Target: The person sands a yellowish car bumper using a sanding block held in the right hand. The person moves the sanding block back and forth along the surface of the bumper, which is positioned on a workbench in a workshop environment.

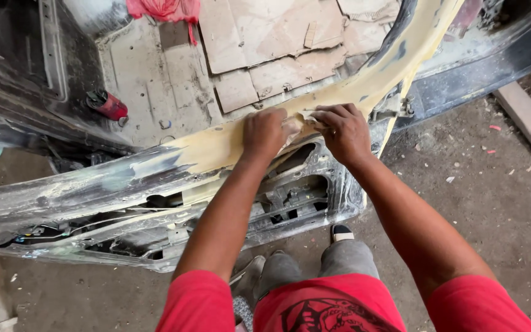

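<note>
A stripped car door [93, 190] stands open in front of me, its upper edge coated in yellowish body filler [216, 147]. Both hands press on that filler band. My left hand [264, 132] is curled over a pale piece of sandpaper [293, 128] on the filler. My right hand [345, 130] lies just to the right of it, fingers bent on the same sheet where the door frame curves upward. The paper is mostly hidden under my fingers.
Beyond the door lies the bare car floor with cardboard sheets [271, 37], a red can [109, 106] and a red cloth [164, 9]. A wooden plank [530, 123] lies on the dirt ground at right. My grey trousers and shoes [341, 233] stand below the door.
</note>
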